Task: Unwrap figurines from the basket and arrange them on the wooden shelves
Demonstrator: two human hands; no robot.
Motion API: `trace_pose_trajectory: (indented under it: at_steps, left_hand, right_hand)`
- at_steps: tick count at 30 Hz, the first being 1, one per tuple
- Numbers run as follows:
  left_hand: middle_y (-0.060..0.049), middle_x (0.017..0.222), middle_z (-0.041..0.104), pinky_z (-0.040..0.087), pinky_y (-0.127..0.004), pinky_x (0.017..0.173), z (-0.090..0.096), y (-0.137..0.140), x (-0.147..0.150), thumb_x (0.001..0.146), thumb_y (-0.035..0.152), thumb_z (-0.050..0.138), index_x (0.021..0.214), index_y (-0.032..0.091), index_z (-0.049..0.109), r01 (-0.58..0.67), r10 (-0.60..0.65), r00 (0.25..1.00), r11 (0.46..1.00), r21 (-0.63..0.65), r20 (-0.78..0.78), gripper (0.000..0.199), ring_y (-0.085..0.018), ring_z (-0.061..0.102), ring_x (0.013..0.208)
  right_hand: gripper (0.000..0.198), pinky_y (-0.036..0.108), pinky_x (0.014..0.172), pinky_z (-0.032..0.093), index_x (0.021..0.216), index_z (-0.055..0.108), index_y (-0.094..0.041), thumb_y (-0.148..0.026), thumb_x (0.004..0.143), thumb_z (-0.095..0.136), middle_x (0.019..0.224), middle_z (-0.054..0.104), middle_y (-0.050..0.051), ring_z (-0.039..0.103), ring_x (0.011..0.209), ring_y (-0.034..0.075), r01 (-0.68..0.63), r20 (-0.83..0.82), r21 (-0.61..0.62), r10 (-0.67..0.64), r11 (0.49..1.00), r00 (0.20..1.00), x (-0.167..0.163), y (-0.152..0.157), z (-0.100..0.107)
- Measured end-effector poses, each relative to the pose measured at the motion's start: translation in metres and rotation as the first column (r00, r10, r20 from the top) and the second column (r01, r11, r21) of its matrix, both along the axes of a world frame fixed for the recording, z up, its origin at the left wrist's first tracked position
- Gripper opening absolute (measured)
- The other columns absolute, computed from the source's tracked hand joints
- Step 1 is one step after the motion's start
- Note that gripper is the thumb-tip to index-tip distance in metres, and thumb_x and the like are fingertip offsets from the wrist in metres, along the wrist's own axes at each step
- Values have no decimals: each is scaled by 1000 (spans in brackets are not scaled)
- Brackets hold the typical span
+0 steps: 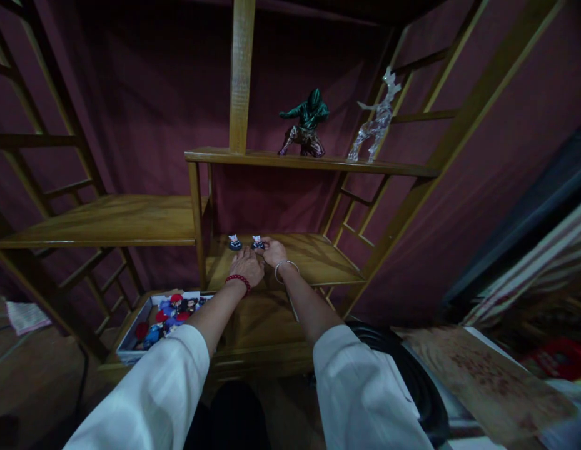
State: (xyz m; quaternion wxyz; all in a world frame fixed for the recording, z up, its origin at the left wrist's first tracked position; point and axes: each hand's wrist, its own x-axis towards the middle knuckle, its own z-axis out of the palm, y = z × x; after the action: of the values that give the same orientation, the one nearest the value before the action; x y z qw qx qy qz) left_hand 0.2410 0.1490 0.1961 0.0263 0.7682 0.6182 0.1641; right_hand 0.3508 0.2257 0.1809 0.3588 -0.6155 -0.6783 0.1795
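Two small white-and-dark figurines stand upright on the middle wooden shelf (313,259). My right hand (274,252), with a bangle at the wrist, has its fingers closed on the side of the right figurine (257,242). Just in front of the pair lies my left hand (247,266), a red bead bracelet on its wrist. Its fingers stretch forward toward the space between the two, and nothing shows in them. The left figurine (234,243) stands a little beyond those fingertips, apart from the right one.
A shallow box (128,350) of several colourful figures sits lower left. On the shelf above are a green crouching figure (309,122) and a clear deer statue (377,122). A wooden post (241,75) rises there. Black coiled hose (426,387) lies lower right.
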Motion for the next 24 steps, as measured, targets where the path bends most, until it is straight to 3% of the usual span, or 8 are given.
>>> trace_pose_trajectory:
  at_steps: [13,24]
  left_hand:
    - [-17,131,40,26,-38,96,-3,2,3,81,34,30,119,2,43,-44,46,999,997,69,-16,52,-27,29,120]
    - [-17,130,41,27,-39,94,-1,1,4,79,35,31,118,3,45,-65,66,998,995,76,-8,53,-27,31,118]
  right_hand:
    - [31,19,64,42,95,62,-28,-34,65,66,79,66,-3,59,73,12,38,155,28,-42,999,987,-1,-1,5]
    - [29,19,65,43,96,63,-25,-32,67,64,78,66,-1,60,72,11,14,136,28,-18,1000,991,-3,0,5]
